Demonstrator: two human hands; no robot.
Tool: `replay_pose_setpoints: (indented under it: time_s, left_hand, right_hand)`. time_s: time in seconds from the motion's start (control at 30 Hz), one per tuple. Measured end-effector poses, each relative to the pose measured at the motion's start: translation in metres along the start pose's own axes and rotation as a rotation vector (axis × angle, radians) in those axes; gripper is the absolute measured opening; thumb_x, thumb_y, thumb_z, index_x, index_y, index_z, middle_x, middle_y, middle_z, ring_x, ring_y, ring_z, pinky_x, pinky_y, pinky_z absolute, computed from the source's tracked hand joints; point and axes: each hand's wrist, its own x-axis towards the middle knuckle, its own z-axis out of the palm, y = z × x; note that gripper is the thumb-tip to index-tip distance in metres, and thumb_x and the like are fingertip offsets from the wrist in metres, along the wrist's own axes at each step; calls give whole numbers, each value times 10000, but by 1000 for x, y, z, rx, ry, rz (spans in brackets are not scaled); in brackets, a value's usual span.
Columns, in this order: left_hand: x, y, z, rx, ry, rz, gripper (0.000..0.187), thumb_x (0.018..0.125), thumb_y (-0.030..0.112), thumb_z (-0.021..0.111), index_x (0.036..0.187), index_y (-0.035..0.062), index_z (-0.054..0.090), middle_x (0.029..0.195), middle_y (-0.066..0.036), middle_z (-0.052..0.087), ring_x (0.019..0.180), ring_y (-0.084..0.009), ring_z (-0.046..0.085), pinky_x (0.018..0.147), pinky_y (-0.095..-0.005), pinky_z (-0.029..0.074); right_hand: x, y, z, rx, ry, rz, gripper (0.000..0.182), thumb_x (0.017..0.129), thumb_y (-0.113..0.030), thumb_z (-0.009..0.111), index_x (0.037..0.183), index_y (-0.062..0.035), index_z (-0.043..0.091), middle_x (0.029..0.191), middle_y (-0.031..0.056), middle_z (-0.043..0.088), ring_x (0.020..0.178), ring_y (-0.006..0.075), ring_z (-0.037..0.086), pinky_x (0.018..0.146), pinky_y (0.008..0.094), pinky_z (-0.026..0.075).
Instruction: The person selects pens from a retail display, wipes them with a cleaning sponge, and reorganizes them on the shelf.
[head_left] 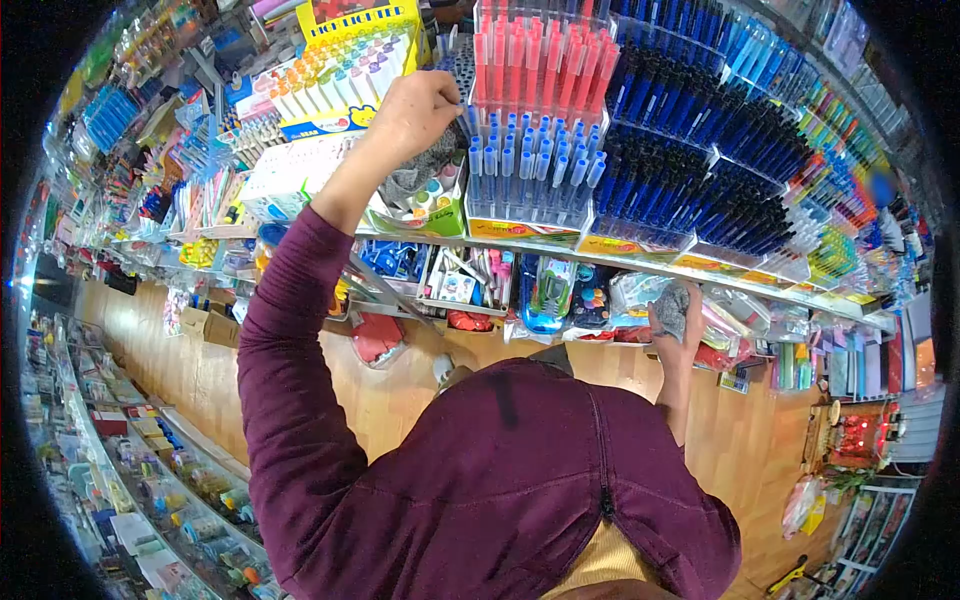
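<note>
My left hand (415, 112) reaches over the shelf with its fingers curled and pinched together at the left edge of a clear tray of blue-capped pens (530, 165). What sits between those fingertips, if anything, I cannot make out. Just below that hand is a green-and-white box (418, 212) with small items and something grey and fuzzy in it. Lower and to the right, my right hand (692, 318) is wrapped round a crumpled grey cloth (672, 312), in front of plastic-wrapped goods under the shelf edge.
Red pens (545, 70) stand behind the blue-capped ones, and dark blue pens (660, 110) fill trays to the right. A yellow highlighter box (360, 28) is at the back left. Beneath the shelf edge lie a toy-like blue-green package (550, 295) and a red packet (377, 338) near the wooden floor (390, 405).
</note>
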Motion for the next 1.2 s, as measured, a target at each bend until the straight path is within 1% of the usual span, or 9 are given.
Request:
replay_pose_setpoints:
  time_s: [0.17,0.5,0.53,0.67,0.77,0.83,0.87,0.93,1.2]
  left_hand:
    - [2,8,12,-239,-36,38,134,823,76,613,909,-27,612,730,-59,630,624,-103,584,571,-255,466]
    - [-1,12,9,-132,-45,111,204,788,68,641,969,-26,632,808,-98,659,697,-125,593,656,-275,480]
    - [-2,10,10,-160,-24,135,176,778,94,633,924,-1,653,795,-166,656,739,-264,658,672,-336,506]
    - [-17,12,12,-142,13,175,228,814,119,599,1004,-4,629,837,-188,648,788,-280,651,709,-355,496]
    - [-33,18,5,-3,-96,212,387,856,146,556,1217,15,512,1042,-224,603,944,-286,613,790,-359,465]
    - [-40,4,3,-148,-314,196,515,924,143,440,1410,94,276,1127,-88,565,876,-137,536,708,-259,453]
    - [-41,0,2,-144,-317,196,515,924,143,440,1410,94,276,1127,-88,565,876,-137,536,708,-259,453]
    - [-43,0,-5,-406,-453,165,598,939,338,434,1420,64,209,1372,-255,345,1219,-337,430,977,-368,352]
    - [-36,15,4,-212,-367,172,599,950,413,371,1413,63,224,1346,-245,395,1222,-333,433,1005,-369,333]
  right_hand:
    - [1,0,0,32,-36,7,499,643,-34,730,1081,-66,495,839,125,612,739,264,622,675,328,487]
    - [-9,6,-4,86,-21,94,476,643,-9,719,1069,-47,512,876,98,574,766,200,554,727,310,460]
    - [-9,7,-4,63,-14,78,472,649,-11,716,1070,-52,508,851,110,590,740,224,580,698,315,470]
    - [-12,11,-4,58,2,47,465,660,-14,711,1074,-55,502,824,124,603,714,242,603,669,315,478]
    - [-11,7,-6,22,10,41,463,665,-17,709,1078,-54,501,824,126,601,712,238,602,670,314,478]
    - [-11,7,-6,38,11,46,462,667,-15,707,1079,-52,501,825,126,601,714,234,601,671,313,477]
    - [-11,6,-6,54,7,46,462,668,-13,705,1080,-51,500,826,125,600,716,230,600,673,312,477]
    - [-9,3,-4,91,-13,65,458,672,-13,702,1081,-49,499,824,122,599,719,227,600,675,311,475]
    - [-10,2,5,124,-79,111,510,637,-6,720,1093,-48,497,897,97,585,764,207,562,713,307,458]
